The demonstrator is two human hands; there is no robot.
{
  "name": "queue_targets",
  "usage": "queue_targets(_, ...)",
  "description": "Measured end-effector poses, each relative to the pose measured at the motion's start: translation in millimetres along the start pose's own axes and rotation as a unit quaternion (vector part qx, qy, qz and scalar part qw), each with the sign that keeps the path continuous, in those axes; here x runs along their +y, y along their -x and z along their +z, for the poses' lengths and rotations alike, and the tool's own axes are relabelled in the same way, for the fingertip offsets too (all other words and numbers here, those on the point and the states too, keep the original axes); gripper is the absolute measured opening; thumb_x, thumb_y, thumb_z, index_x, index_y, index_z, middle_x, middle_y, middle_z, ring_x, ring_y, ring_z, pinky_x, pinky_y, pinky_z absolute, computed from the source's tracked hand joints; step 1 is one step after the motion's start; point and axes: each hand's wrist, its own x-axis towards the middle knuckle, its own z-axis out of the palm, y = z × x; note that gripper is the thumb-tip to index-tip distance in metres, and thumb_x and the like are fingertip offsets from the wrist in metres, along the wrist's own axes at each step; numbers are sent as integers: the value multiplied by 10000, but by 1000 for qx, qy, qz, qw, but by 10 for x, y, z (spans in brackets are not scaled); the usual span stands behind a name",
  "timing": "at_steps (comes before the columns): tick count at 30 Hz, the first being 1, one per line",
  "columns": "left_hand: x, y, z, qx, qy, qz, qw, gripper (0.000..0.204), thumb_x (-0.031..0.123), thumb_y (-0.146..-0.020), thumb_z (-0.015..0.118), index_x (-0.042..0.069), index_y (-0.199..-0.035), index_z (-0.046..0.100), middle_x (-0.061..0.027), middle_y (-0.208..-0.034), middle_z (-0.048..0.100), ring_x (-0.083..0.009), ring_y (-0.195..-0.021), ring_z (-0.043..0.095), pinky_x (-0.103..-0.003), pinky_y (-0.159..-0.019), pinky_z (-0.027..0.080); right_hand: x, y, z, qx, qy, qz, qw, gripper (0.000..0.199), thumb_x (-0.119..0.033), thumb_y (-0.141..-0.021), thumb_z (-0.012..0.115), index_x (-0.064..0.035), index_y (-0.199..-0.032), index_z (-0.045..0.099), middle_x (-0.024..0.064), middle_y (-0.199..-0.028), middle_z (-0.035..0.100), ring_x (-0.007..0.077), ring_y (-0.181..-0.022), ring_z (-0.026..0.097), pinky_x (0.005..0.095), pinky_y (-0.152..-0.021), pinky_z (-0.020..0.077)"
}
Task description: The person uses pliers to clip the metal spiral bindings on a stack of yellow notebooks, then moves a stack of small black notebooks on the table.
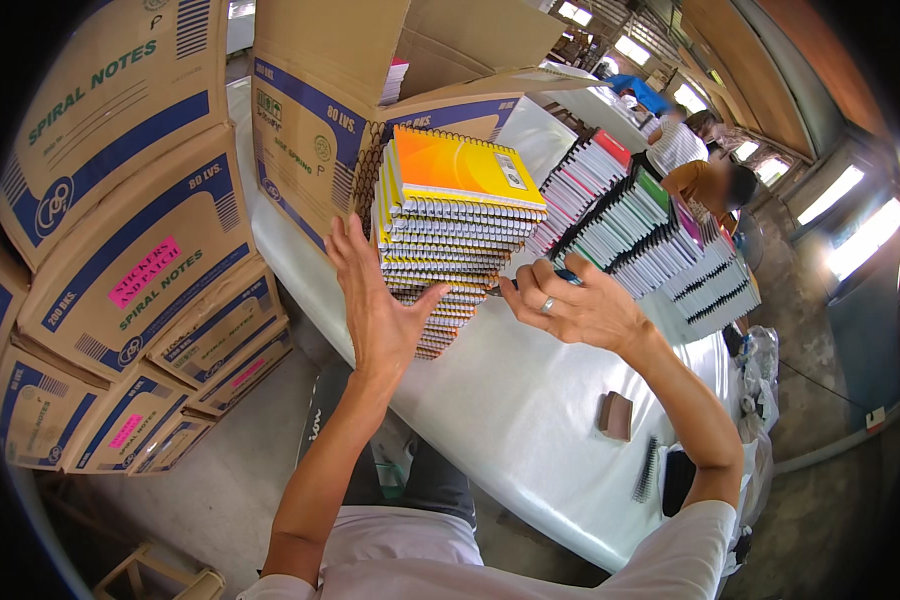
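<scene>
A tall stack of spiral notebooks (455, 215) stands on the table in front of me, the top one with an orange and yellow cover. Their wire spirals form the near side of the stack. Against its left near corner rests my left hand (375, 305), open, fingers stretched up and thumb spread across the spirals. Close to the right edge of the stack, my right hand (580, 308) is closed around a small tool with a dark blue part (568, 277); its kind is mostly hidden by the fingers. That hand wears a ring.
An opened carton (310, 130) stands behind the stack. More notebook stacks (625, 215) lie in a row to the right. Closed cartons (140, 260) are piled at left. On the white table (500, 400) sit a brown block (616, 416) and a black spiral coil (647, 470). People (685, 145) are farther back.
</scene>
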Motion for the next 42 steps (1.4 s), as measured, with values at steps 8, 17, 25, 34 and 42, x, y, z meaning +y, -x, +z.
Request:
queue_targets(8,-19,-15,-34,3,1,6,1000,1203,199,-622,885,5,-1506,93,-331,-1528,124,-516,-1421,97,-547,-1151,184,-302,-268,-320,-220,-140,185,947,345,-166,-814,611,-58,-1141,629,40,-1014,561,186,-1024,545,347,-926,444)
queue_targets(17,-6,-1,-12,-8,13,-17,1000,1206,187,-620,884,12,-1508,88,-310,-1540,119,-502,-1429,87,-542,-1159,171,111,66,33,-6,-35,37,999,396,-161,-822,620,-158,-1216,581,-19,-1109,514,127,-1121,455,361,-956,398)
queue_targets(25,-11,9,-22,-10,12,-16,1000,1214,175,-617,888,13,-1511,83,-307,-1543,110,-503,-1431,74,-544,-1157,173,-212,-135,-225,-281,-154,136,937,350,-217,-839,625,-30,-1135,624,9,-892,583,134,-859,578,266,-696,468)
queue_targets(34,20,11,-4,-8,33,-19,999,1208,163,-622,885,12,-1509,81,-292,-1552,101,-506,-1431,57,-548,-1158,169,149,94,-54,-4,-46,71,996,415,-152,-809,589,-130,-1224,573,9,-1077,500,150,-1136,458,384,-1023,374)
queue_targets(42,-16,10,-12,-6,14,-4,1000,1205,170,-623,886,7,-1507,83,-293,-1552,98,-501,-1432,67,-544,-1159,170,28,78,8,-82,-41,82,992,351,-251,-872,608,-112,-1194,603,9,-1035,569,156,-979,538,306,-834,460)
